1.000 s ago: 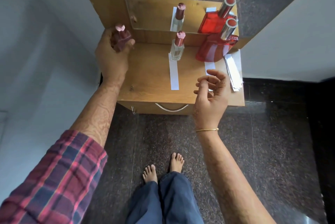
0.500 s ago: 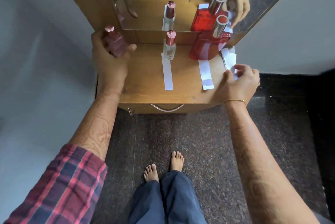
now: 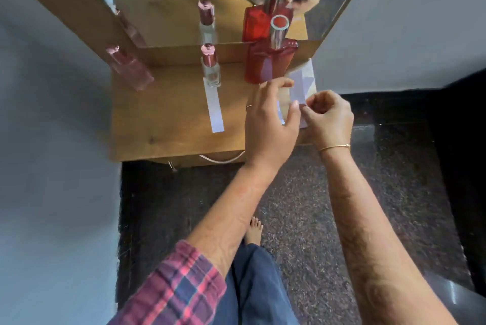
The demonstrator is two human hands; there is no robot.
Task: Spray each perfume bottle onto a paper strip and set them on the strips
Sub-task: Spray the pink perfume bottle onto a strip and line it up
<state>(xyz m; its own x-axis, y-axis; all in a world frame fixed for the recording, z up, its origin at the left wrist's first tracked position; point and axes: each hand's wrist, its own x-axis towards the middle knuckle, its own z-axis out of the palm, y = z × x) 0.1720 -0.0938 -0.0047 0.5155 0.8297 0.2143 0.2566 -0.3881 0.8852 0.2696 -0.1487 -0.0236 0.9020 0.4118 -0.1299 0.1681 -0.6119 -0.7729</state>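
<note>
A pink perfume bottle (image 3: 130,69) stands alone at the left edge of the wooden table (image 3: 163,119), with no hand on it. A small clear bottle with a maroon cap (image 3: 210,69) stands on the far end of a white paper strip (image 3: 215,111). The big red bottle (image 3: 268,61) stands at the back right. My right hand (image 3: 328,119) pinches a strip from the loose strips (image 3: 302,80) at the table's right edge. My left hand (image 3: 268,124) hovers beside it with fingers spread, its thumb close to my right fingertips.
A mirror (image 3: 171,16) behind the table reflects the bottles and my hands. A metal drawer handle (image 3: 221,159) sits under the table's front edge. Pale walls close in on both sides, and dark speckled floor with my bare foot lies below.
My left hand has let go of the pink bottle, left it standing at the table's left, and crossed to the right. My right hand now pinches a strip at the stack.
</note>
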